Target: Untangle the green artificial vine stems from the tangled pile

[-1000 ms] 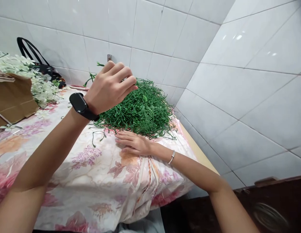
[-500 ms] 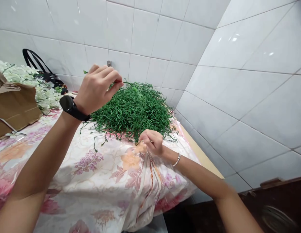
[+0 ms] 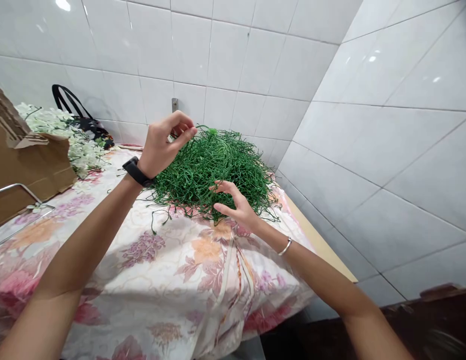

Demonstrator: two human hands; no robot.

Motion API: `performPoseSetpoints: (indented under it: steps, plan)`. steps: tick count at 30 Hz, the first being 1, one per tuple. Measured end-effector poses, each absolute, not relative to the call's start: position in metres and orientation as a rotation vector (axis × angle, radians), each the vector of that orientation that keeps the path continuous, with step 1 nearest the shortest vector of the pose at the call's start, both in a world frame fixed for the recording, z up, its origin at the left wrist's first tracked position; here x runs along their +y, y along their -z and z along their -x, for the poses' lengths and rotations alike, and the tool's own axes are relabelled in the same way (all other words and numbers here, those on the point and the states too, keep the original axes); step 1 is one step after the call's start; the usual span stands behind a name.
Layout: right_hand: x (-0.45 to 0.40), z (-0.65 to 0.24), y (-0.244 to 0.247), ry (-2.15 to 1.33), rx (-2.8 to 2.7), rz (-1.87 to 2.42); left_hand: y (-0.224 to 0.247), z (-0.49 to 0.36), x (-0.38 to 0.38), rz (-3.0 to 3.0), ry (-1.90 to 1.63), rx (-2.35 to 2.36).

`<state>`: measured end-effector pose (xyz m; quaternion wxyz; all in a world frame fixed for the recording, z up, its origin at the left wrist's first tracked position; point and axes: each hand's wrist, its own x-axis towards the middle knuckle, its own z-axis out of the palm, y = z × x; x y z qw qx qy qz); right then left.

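Observation:
A large heap of thin green artificial stems lies on the flowered tablecloth, close to the tiled wall. My left hand, with a black band on the wrist, is raised at the heap's upper left. Its thumb and forefinger pinch a green stem, which runs right to a bright green tip over the heap. In front of the heap, my right hand has its thumb and fingers apart, with the fingertips by the front stems. A bracelet circles that wrist.
At left stand a torn cardboard box, white artificial flowers and a black-handled bag. A bent metal wire stand is in front of the box. White tiled walls close off the back and right.
My right hand has opened from a fist and moved up toward the heap. My left hand has turned and shifted slightly right and down. The view has shifted a little.

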<state>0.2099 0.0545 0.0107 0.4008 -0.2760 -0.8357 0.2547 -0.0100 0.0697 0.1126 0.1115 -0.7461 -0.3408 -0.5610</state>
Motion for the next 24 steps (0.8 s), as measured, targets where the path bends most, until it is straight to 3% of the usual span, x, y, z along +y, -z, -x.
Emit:
performPoseSetpoints:
  steps: [15, 24]
  plan:
    - [0.048, -0.209, -0.023, -1.473, -1.671, 0.619, -0.106, 0.000, 0.072, 2.263, 1.615, -1.076]
    - [0.049, -0.211, -0.021, -1.703, -1.457, 0.551, -0.107, -0.011, 0.058, 2.083, 1.000, -0.839]
